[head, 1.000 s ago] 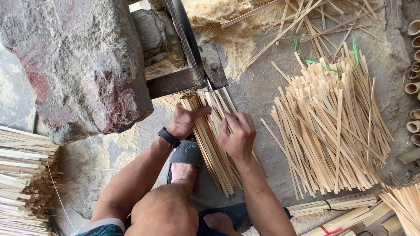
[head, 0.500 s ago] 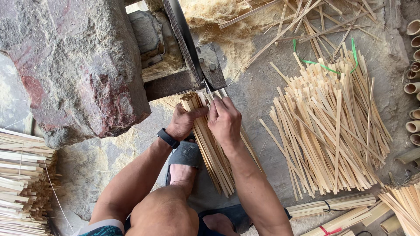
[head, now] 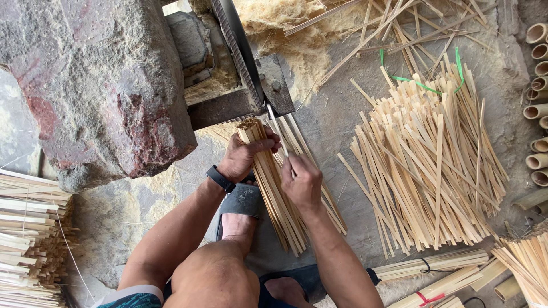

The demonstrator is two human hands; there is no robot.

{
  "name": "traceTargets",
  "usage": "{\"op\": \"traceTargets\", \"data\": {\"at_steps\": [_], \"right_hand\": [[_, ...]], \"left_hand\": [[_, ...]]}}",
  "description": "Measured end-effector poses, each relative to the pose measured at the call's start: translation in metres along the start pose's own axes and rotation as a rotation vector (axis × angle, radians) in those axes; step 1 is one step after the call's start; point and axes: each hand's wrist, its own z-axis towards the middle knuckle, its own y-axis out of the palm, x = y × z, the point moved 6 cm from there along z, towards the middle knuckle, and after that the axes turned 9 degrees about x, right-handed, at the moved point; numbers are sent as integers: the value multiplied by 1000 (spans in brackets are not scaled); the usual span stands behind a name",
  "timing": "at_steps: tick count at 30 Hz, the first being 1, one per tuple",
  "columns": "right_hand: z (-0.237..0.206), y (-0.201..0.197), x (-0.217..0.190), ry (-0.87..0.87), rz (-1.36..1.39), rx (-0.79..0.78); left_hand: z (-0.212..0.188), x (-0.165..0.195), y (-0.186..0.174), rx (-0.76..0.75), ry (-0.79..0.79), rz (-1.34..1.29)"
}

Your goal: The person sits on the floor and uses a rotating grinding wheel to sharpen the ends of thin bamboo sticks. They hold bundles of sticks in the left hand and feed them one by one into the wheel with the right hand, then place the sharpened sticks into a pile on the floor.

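Observation:
My left hand, with a black wristband, grips a thick bundle of pale bamboo strips near its top end. My right hand pinches one thin strip whose upper end touches the dark metal blade of a splitting tool. The bundle slopes down over my sandalled foot. My bare knee is at the bottom of the view.
A large rough stone block stands at the left. A big loose pile of split strips lies at the right, with green ties. Stacked strips lie at the far left, tied bundles at bottom right, bamboo tubes at the right edge.
My right hand moved up to the blade with the strips, then drew back down, pinching a single strip. My left hand kept its grip on the bundle.

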Motion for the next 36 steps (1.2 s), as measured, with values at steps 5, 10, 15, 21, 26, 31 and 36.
{"op": "traceTargets", "data": {"at_steps": [5,10,15,21,26,31,36], "right_hand": [[42,20,-12,-25,-23,30],[46,9,-15,-8,-42,-3],[8,-29,-26,-260,-169,138],[1,-2,5,92,16,-33],[42,20,-3,34,-42,-23],[48,23,-4,123,-39,-101],[8,-17,-7,-75,-105,32]], "left_hand": [[1,1,-6,25,-29,198],[0,-2,-13,116,-80,232],[1,-1,-8,63,-43,46],[2,-1,-2,26,-22,44],[0,1,-9,67,-34,228],[-3,-1,-13,144,-44,377],[-5,-2,-15,99,-12,349]]}}
